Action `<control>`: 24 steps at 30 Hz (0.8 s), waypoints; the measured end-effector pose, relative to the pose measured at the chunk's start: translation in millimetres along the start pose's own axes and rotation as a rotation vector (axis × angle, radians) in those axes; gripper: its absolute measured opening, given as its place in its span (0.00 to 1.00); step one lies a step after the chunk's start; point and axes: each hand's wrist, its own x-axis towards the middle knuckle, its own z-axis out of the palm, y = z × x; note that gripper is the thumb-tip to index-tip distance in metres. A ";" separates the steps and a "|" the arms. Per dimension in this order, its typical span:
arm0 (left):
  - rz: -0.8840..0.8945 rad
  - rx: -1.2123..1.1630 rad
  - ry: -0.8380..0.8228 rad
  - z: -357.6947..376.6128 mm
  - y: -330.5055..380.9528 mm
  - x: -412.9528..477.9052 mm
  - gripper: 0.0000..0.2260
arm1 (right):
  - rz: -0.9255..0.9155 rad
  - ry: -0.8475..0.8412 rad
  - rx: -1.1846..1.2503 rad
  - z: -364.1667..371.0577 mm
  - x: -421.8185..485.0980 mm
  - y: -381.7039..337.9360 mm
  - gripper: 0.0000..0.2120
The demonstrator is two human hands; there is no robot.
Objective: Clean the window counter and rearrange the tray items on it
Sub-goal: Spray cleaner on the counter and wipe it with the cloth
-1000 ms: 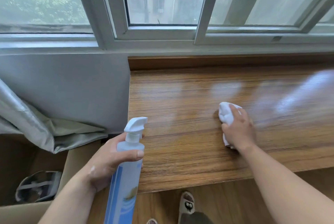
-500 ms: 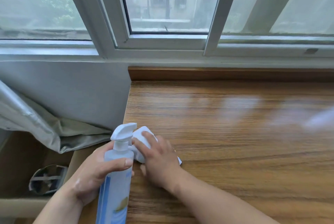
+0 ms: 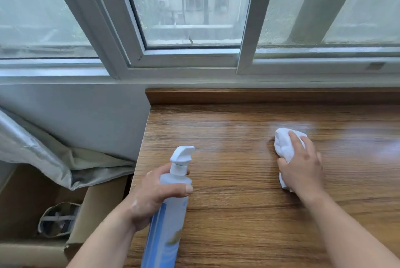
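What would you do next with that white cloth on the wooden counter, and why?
Probably sweep the cloth, held in the right hand, rightward: a pale sheen, maybe spray, lies on the counter there. The left hand holds the spray bottle ready.

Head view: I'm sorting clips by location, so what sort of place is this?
Probably a room in a flat: a wooden counter under a sliding window, a curtain and a cardboard box beside it, apartment blocks outside.
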 end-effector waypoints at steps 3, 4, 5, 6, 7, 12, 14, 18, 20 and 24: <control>0.018 0.015 0.027 2.8 2.3 3.5 0.19 | 0.017 -0.010 -0.004 1.5 -0.5 -3.1 0.36; 0.029 0.018 0.046 1.8 2.9 3.5 0.18 | 0.020 -0.011 -0.007 1.2 -0.5 -3.3 0.36; 0.046 0.023 0.072 -0.3 3.2 3.4 0.18 | 0.018 -0.010 -0.010 0.8 -1.0 -3.5 0.36; 0.062 0.022 0.105 -3.2 2.9 3.1 0.19 | 0.017 -0.011 -0.011 0.7 -1.5 -3.5 0.36; 0.072 0.012 0.136 -7.2 2.9 2.8 0.21 | 0.022 -0.014 -0.012 1.0 -1.7 -3.5 0.36; 0.091 -0.017 0.170 -30.5 5.6 -1.8 0.28 | 0.068 -0.019 -0.016 -0.5 -2.2 -7.5 0.37; 0.087 -0.037 0.189 -40.8 7.0 -4.7 0.30 | 0.093 -0.016 -0.008 -0.9 -2.8 -11.9 0.36; 0.101 -0.059 0.172 -61.7 9.1 -12.6 0.32 | 0.136 -0.020 -0.008 3.8 -12.1 -38.2 0.35; 0.117 -0.074 0.158 -73.2 8.7 -17.2 0.30 | 0.093 -0.050 -0.005 14.5 -23.9 -66.5 0.35; 0.126 -0.104 0.108 -97.9 3.4 -26.5 0.31 | -0.274 -0.030 -0.017 67.2 -71.9 -150.0 0.37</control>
